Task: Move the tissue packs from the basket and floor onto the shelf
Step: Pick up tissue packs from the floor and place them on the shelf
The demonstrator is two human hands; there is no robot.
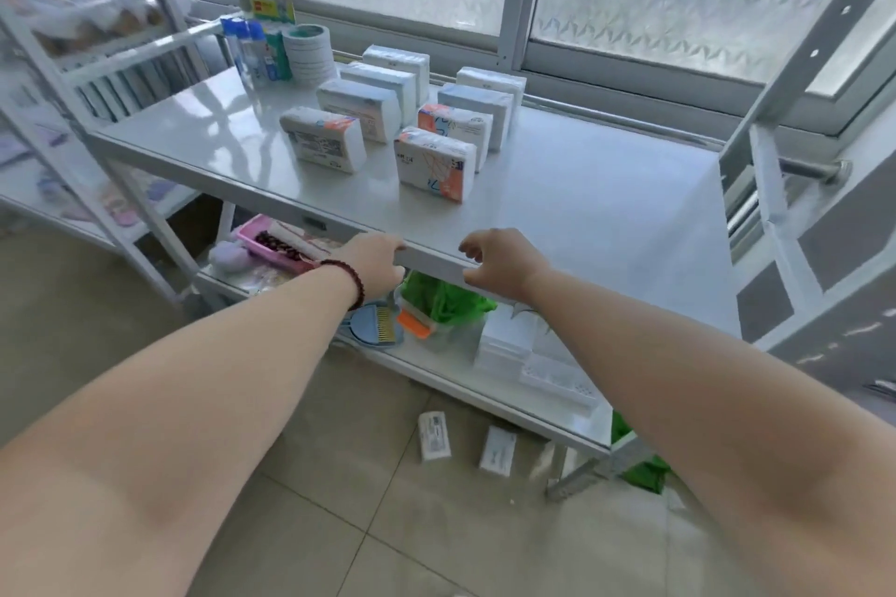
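Several tissue packs stand in two rows on the white shelf [572,208]; the nearest are a white and grey pack [324,140] and an orange-patterned pack [434,164]. Two more tissue packs lie on the tiled floor, one [434,435] left of the other [498,450]. My left hand [373,264], with a dark bead bracelet on the wrist, hangs at the shelf's front edge, fingers curled and holding nothing. My right hand [499,263] hovers at the same edge, fingers loosely apart and holding nothing. A green basket [640,465] shows partly under the lower shelf at the right.
Bottles [254,51] and tape rolls [309,51] stand at the shelf's back left. The lower shelf [572,422] carries a pink tray, a blue dustpan, a green bag [443,301] and white boxes. Another rack stands to the left, windows behind, a white frame upright at the right.
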